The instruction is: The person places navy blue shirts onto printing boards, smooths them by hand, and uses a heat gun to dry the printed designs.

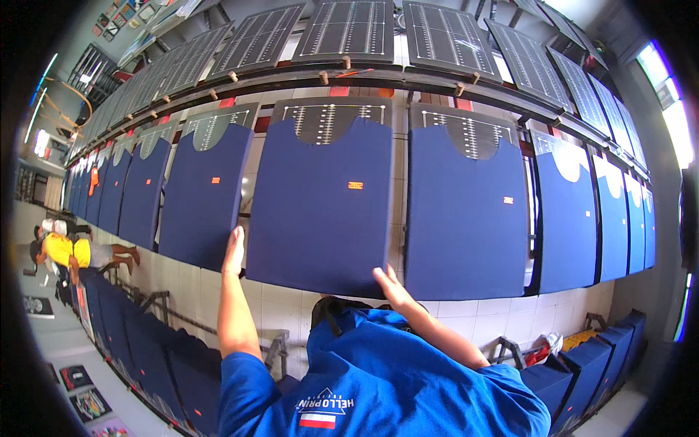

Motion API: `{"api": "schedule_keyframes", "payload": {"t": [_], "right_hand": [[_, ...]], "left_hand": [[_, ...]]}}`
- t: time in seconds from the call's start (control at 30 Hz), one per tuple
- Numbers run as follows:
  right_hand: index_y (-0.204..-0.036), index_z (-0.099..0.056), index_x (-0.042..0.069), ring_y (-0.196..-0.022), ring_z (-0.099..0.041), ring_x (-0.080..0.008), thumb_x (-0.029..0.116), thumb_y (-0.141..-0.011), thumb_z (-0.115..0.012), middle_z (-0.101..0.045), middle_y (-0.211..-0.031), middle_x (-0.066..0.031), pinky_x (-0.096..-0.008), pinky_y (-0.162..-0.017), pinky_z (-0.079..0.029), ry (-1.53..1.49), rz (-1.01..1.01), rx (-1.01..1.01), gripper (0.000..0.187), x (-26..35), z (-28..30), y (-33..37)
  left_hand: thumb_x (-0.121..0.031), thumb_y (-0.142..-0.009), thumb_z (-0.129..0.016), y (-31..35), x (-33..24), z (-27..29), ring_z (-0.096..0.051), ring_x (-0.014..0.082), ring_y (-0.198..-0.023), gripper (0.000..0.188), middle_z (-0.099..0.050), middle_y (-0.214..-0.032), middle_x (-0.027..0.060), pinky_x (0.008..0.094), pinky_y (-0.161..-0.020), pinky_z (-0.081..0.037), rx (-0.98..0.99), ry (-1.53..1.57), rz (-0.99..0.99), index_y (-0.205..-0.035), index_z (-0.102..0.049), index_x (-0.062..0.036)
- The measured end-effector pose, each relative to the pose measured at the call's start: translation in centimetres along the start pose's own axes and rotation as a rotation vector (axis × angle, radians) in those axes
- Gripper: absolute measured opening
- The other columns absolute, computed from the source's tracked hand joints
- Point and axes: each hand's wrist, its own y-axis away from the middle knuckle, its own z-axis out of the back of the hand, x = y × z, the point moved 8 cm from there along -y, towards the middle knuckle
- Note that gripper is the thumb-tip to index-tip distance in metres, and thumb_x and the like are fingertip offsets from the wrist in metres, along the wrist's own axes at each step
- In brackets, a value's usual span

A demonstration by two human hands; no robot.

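A navy blue shirt panel (317, 211) is spread on a dark printing board (331, 109) in front of me. A small orange print (355, 185) sits on its upper right part. The board's dark neck area, marked with white dotted lines, shows above the panel's curved neckline. My left hand (233, 251) is upright with outstretched fingers beside the panel's lower left edge. At the lower right corner, my right hand (394, 286) has its thumb and a finger apart against the edge. Some of its fingers are hidden. I see no cloth pinched in either hand.
Similar boards with navy panels stand on both sides, including one on the right (466, 218). Bare marked boards (346, 33) line the far row behind a dark rail (306, 81). Another person in yellow (65, 250) is at far left. More panels lie behind me.
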Motion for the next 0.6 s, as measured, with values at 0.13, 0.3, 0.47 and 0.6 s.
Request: {"api": "schedule_keyframes", "payload": {"t": [0.13, 0.3, 0.47, 0.6], "right_hand": [[-0.146, -0.042, -0.005, -0.137, -0.047, -0.0248, 0.028, -0.107, -0.049, -0.048, -0.149, -0.0143, -0.0387, -0.119, -0.033, -0.682, -0.253, -0.146, 0.052, -7.3, -1.1, 1.8], [-0.130, -0.058, -0.001, -0.113, -0.062, -0.0215, 0.031, -0.101, -0.061, -0.063, -0.127, -0.0132, -0.0391, -0.098, -0.049, 0.018, -0.394, -0.222, 0.044, -8.3, 3.1, 9.3], [-0.123, -0.062, 0.004, -0.103, -0.064, -0.0230, 0.035, -0.100, -0.062, -0.067, -0.117, -0.0104, -0.0416, -0.091, -0.052, -0.390, 0.341, -0.411, 0.038, 16.9, 1.8, 1.2], [-0.118, -0.063, 0.003, -0.093, -0.067, -0.0262, 0.031, -0.100, -0.061, -0.069, -0.107, -0.0112, -0.0424, -0.087, -0.054, -0.523, 0.751, -0.391, 0.033, 42.1, 2.9, -4.2]], "left_hand": [[-0.086, -0.089, -0.032, 3.9, 8.7, -3.5, -0.042, 0.0263, -0.141, 0.100, -0.048, -0.152, 0.0105, 0.0434, -0.116, -0.034, 0.392, 0.427, 0.597, -0.150, -0.046, -0.0070], [-0.034, -0.099, -0.063, 13.0, 6.8, 3.3, -0.060, 0.0258, -0.122, 0.052, -0.064, -0.133, 0.0121, 0.0420, -0.110, -0.042, 0.538, 0.396, 0.470, -0.137, -0.057, 0.0021], [-0.036, -0.090, -0.074, 4.8, -19.2, 4.5, -0.054, 0.0233, -0.127, 0.063, -0.059, -0.137, 0.0124, 0.0384, -0.112, -0.038, 0.061, 0.544, 0.025, -0.138, -0.056, 0.0008], [-0.035, -0.094, -0.069, -3.1, -41.9, 0.5, -0.062, 0.0232, -0.116, 0.049, -0.064, -0.130, 0.0140, 0.0369, -0.105, -0.046, 0.175, 0.745, -0.370, -0.129, -0.062, -0.0015]]}}
